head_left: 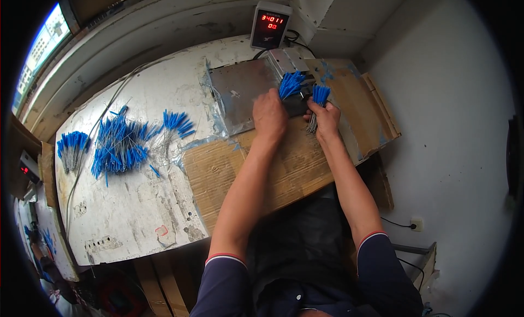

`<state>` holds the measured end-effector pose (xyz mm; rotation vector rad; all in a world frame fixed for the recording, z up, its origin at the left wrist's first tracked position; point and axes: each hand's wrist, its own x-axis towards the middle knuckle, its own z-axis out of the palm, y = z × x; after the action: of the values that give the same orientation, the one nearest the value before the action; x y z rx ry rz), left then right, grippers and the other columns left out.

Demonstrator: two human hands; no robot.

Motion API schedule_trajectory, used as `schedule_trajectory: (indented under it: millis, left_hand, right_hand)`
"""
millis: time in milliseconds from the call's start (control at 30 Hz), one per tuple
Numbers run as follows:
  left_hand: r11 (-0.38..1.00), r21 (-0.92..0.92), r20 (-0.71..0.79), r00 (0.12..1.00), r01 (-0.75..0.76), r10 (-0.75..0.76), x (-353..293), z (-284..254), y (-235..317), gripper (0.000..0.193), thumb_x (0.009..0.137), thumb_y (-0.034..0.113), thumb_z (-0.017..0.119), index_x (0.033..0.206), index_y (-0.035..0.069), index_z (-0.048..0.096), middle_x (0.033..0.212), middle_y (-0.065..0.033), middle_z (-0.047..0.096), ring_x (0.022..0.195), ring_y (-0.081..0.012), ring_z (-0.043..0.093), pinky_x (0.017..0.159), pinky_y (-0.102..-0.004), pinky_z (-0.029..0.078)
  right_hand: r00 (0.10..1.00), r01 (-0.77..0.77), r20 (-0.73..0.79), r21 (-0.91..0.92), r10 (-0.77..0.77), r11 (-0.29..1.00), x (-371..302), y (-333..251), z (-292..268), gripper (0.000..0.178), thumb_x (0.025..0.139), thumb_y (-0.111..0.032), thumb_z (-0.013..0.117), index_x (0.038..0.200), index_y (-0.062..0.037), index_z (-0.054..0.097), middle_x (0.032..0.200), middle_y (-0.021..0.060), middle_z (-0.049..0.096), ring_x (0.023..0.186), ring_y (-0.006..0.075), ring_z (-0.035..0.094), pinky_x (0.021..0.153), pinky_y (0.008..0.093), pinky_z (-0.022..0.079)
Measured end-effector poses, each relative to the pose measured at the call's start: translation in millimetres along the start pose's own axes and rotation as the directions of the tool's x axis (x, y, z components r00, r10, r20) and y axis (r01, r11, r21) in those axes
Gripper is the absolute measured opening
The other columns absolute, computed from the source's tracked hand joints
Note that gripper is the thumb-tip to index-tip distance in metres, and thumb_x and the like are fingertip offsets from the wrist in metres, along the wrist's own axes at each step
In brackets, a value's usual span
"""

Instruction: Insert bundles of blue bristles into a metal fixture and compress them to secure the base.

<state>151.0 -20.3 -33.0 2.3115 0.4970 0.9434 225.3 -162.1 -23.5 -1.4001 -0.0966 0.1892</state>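
Observation:
My right hand (pixel 327 122) is closed round an upright bundle of thin grey wires with blue ends (pixel 321 93); the wire tails hang below the fingers. Just to its left, my left hand (pixel 269 116) is curled with the knuckles up, its fingertips mostly hidden. A second bunch of blue-ended wires (pixel 292 84) is right beside those fingers, at a dark block (pixel 295 105) on a small machine (pixel 286 60). Whether the left fingers grip that bunch or something smaller, I cannot tell. A flat metal plate (pixel 240 96) lies under and left of this hand.
A large heap of blue-ended wires (pixel 121 145) and smaller piles (pixel 73 149) (pixel 177 123) lie on the worn white table (pixel 125 218). Cardboard (pixel 289 169) covers the table's right part. Behind stands a display with red digits (pixel 270 25). A white wall (pixel 442 126) rises at right.

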Motion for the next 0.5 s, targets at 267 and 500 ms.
schedule_trajectory:
  millis: [267,500]
  left_hand:
    - [0.999,0.002,-0.049,0.998,-0.036,0.036,-1,0,0,0.013,0.081,0.003,0.057,0.093,0.003,0.06,0.086,-0.0155,0.067,0.086,-0.0348,0.062,0.077,-0.0465,0.048]
    - [1.0,0.01,0.006,1.0,-0.029,0.029,-1,0,0,0.015,0.082,0.005,0.057,0.096,0.003,0.061,0.09,-0.0162,0.069,0.088,-0.0363,0.063,0.079,-0.0468,0.049]
  right_hand:
    - [0.99,-0.019,0.139,-0.098,0.032,0.995,-6,-6,-3,0.01,0.086,-0.005,0.073,0.086,-0.0006,0.064,0.072,0.0066,0.065,0.057,0.0138,0.062,0.048,0.0278,0.055]
    - [0.991,-0.023,0.125,-0.112,0.037,0.993,-11,-13,-7,0.008,0.086,-0.007,0.072,0.086,-0.001,0.067,0.069,0.0035,0.061,0.054,0.0108,0.055,0.044,0.025,0.045]
